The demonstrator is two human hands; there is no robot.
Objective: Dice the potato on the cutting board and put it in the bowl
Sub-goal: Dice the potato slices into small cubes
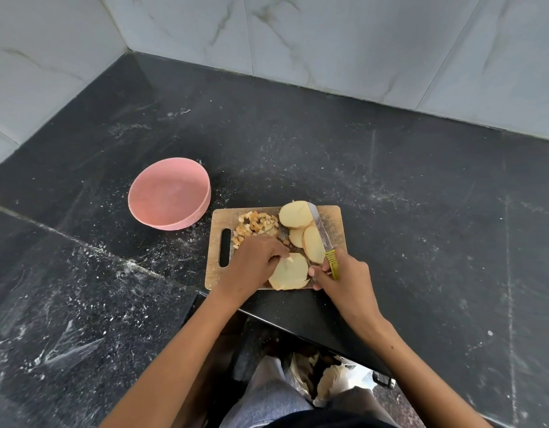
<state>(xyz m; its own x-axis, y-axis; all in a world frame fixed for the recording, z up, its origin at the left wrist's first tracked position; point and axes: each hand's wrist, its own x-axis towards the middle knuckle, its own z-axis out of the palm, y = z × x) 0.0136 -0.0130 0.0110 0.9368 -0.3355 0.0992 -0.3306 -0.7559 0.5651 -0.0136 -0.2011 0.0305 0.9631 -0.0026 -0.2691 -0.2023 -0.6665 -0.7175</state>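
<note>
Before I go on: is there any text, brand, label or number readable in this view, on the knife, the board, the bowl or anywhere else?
None can be read.
Knife: no marking legible on the blade; the yellow handle in the right hand shows only ribbing.
Cutting board: bare wood, no print.
Pink bowl: plain, no label.
Countertop and wall tiles: only veining and white specks.

I work at a black stone counter (pixel 329 143), dusted with white specks and streaks, set into a corner of pale marble-look wall tiles. A wooden cutting board (pixel 336 219) lies flat on it at the near edge. A pink bowl (pixel 169 194) stands upright on the counter just left of the board's far-left corner.
</note>
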